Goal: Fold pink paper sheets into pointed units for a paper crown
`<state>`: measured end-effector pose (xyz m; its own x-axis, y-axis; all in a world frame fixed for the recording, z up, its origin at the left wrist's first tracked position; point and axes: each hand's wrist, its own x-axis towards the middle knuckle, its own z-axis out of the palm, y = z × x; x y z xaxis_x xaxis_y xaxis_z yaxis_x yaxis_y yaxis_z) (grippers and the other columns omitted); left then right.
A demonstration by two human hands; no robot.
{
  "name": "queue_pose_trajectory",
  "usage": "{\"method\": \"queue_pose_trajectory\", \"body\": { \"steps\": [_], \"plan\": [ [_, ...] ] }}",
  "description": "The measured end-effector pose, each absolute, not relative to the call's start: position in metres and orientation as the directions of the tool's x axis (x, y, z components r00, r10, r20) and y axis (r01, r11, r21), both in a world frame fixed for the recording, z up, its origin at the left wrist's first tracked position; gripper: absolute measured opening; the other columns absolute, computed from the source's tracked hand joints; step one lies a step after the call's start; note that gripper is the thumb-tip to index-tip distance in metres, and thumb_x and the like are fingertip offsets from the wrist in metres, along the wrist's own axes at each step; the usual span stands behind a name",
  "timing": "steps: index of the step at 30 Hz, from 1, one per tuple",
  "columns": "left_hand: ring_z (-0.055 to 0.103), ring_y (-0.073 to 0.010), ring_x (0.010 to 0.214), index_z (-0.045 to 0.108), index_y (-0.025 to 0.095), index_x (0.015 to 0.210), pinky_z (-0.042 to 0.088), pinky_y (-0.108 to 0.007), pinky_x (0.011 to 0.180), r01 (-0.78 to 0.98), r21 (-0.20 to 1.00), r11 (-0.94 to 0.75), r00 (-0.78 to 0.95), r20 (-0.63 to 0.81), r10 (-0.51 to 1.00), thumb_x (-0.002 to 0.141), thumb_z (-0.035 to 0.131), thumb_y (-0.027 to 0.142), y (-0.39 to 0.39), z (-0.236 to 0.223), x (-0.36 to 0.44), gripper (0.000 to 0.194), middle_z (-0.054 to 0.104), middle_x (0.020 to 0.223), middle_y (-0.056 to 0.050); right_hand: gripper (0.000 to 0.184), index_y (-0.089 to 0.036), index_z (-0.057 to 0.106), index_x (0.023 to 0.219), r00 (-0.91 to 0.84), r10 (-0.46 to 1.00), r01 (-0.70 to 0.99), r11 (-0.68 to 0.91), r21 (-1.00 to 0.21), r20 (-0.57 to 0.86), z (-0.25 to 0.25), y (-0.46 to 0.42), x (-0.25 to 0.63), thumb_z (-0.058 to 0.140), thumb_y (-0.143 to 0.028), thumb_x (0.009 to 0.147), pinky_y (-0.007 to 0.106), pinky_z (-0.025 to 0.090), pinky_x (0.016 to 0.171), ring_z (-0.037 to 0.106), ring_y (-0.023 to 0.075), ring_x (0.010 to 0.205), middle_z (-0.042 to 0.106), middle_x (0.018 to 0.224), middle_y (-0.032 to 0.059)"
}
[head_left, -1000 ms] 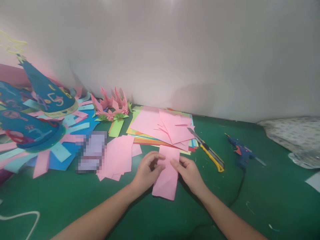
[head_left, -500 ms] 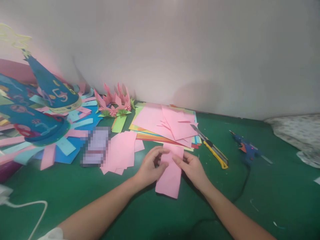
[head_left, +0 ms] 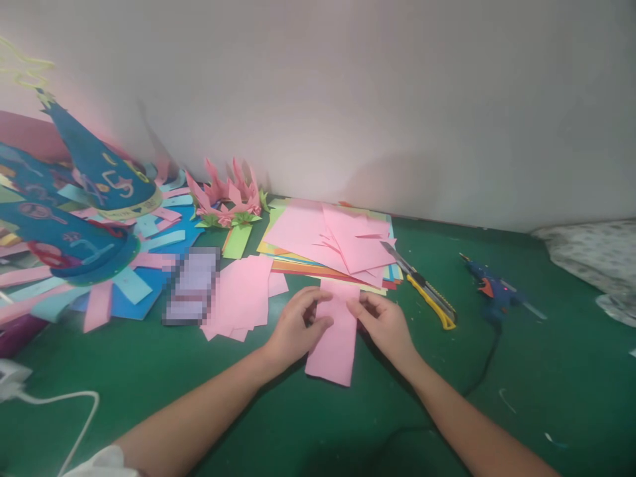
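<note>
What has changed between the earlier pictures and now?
The view has shifted slightly, bringing a white plug and white sleeve into sight at lower left. Nothing was visibly taken up or let go: the left hand and right hand still hold the pink strip. The cutter, glue gun and paper crown stayed put.

A: What clothing shows on the person?

B: A white sleeve (head_left: 106, 462) on the left arm, down at the bottom edge of the view. Only its end shows.

A: What is its edge like?

B: Loose and softly rounded, a little wavy. The weave is too blurred to tell.

A: And below it?

B: The left forearm (head_left: 199, 404) is bare, slim, narrowing toward the wrist. The left hand (head_left: 297, 324) is bare too.

A: The other side?

B: The right forearm (head_left: 472, 411) is bare right to the picture's edge, and so is the right hand (head_left: 388, 326).
</note>
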<state>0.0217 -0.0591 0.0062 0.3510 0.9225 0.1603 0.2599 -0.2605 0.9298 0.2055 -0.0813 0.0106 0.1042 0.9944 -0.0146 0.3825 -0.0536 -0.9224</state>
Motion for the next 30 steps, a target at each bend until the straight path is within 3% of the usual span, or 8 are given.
{"method": "queue_pose_trajectory", "body": {
  "steps": [3, 6, 9, 12, 17, 20, 23, 30],
  "plan": [
    [0.054, -0.0126, 0.070, 0.060, 0.019, 0.106, 0.049, -0.027, 0.065, 0.361, 0.878, -0.315, 0.379, 0.171, 0.910, 0.075, 0.061, 0.013, -0.060, 0.004, 0.014, 0.032, 0.058, 0.108, -0.008, 0.026, -0.018, 0.060, 0.093, 0.093, 0.992, 0.544, 0.021, -0.839, 0.085, 0.010, -0.081, 0.205, 0.062, -0.040, 0.078, 0.027, 0.043, 0.055, 0.052, 0.0148, 0.058, 0.061, 0.069, 0.0010],
    [0.059, -0.0191, 0.088, 0.059, 0.019, 0.110, 0.051, -0.034, 0.080, 0.427, 0.819, -0.384, 0.402, 0.208, 0.892, 0.077, 0.058, 0.013, -0.061, 0.000, 0.010, 0.034, 0.058, 0.113, -0.010, 0.033, -0.020, 0.054, 0.108, 0.035, 0.978, 0.660, 0.132, -0.739, 0.206, 0.008, -0.082, 0.205, 0.062, -0.033, 0.079, 0.029, 0.047, 0.062, 0.055, 0.0164, 0.065, 0.063, 0.080, 0.0034],
    [0.056, -0.0237, 0.107, 0.057, 0.018, 0.112, 0.047, -0.040, 0.093, 0.447, 0.767, -0.459, 0.416, 0.277, 0.867, 0.079, 0.056, 0.013, -0.060, -0.004, 0.010, 0.034, 0.057, 0.116, -0.011, 0.023, -0.021, 0.057, 0.104, -0.147, 0.931, 0.696, 0.338, -0.634, 0.335, 0.007, -0.083, 0.205, 0.057, -0.032, 0.084, 0.035, 0.049, 0.079, 0.059, 0.0209, 0.086, 0.063, 0.094, 0.0072],
    [0.054, -0.0244, 0.113, 0.056, 0.017, 0.114, 0.046, -0.042, 0.097, 0.456, 0.732, -0.506, 0.425, 0.320, 0.847, 0.079, 0.055, 0.012, -0.059, -0.008, 0.010, 0.035, 0.058, 0.116, -0.012, 0.020, -0.021, 0.061, 0.102, -0.333, 0.872, 0.676, 0.487, -0.554, 0.360, 0.004, -0.083, 0.205, 0.055, -0.032, 0.087, 0.040, 0.046, 0.090, 0.056, 0.0236, 0.104, 0.062, 0.110, 0.0093],
    [0.057, -0.0238, 0.108, 0.058, 0.018, 0.111, 0.048, -0.041, 0.094, 0.476, 0.725, -0.499, 0.418, 0.312, 0.853, 0.077, 0.060, 0.012, -0.058, -0.007, 0.009, 0.035, 0.060, 0.113, -0.011, 0.030, -0.020, 0.061, 0.112, -0.396, 0.852, 0.720, 0.519, -0.461, 0.343, 0.000, -0.083, 0.205, 0.053, -0.036, 0.088, 0.043, 0.047, 0.094, 0.055, 0.0247, 0.111, 0.061, 0.118, 0.0104],
    [0.061, -0.0176, 0.083, 0.060, 0.018, 0.109, 0.054, -0.034, 0.076, 0.477, 0.766, -0.431, 0.397, 0.250, 0.883, 0.075, 0.063, 0.013, -0.057, -0.003, 0.010, 0.034, 0.061, 0.103, -0.008, 0.030, -0.019, 0.062, 0.113, -0.416, 0.837, 0.724, 0.541, -0.427, 0.355, 0.000, -0.083, 0.205, 0.051, -0.035, 0.090, 0.043, 0.047, 0.095, 0.055, 0.0248, 0.110, 0.062, 0.118, 0.0102],
    [0.055, -0.0109, 0.065, 0.060, 0.018, 0.107, 0.052, -0.026, 0.062, 0.462, 0.800, -0.382, 0.398, 0.198, 0.896, 0.076, 0.064, 0.013, -0.056, 0.000, 0.010, 0.032, 0.059, 0.095, -0.005, 0.031, -0.019, 0.062, 0.114, -0.423, 0.826, 0.727, 0.554, -0.405, 0.371, 0.000, -0.083, 0.206, 0.049, -0.034, 0.091, 0.044, 0.047, 0.095, 0.056, 0.0250, 0.110, 0.063, 0.117, 0.0104],
    [0.051, -0.0077, 0.063, 0.063, 0.018, 0.101, 0.054, -0.028, 0.064, 0.452, 0.787, -0.421, 0.392, 0.249, 0.886, 0.077, 0.067, 0.021, -0.055, -0.004, 0.006, 0.025, 0.049, 0.107, -0.007, 0.032, -0.018, 0.062, 0.116, -0.438, 0.830, 0.724, 0.553, -0.413, 0.345, 0.003, -0.082, 0.205, 0.048, -0.032, 0.091, 0.042, 0.048, 0.095, 0.056, 0.0237, 0.111, 0.062, 0.119, 0.0099]
  ]
}}
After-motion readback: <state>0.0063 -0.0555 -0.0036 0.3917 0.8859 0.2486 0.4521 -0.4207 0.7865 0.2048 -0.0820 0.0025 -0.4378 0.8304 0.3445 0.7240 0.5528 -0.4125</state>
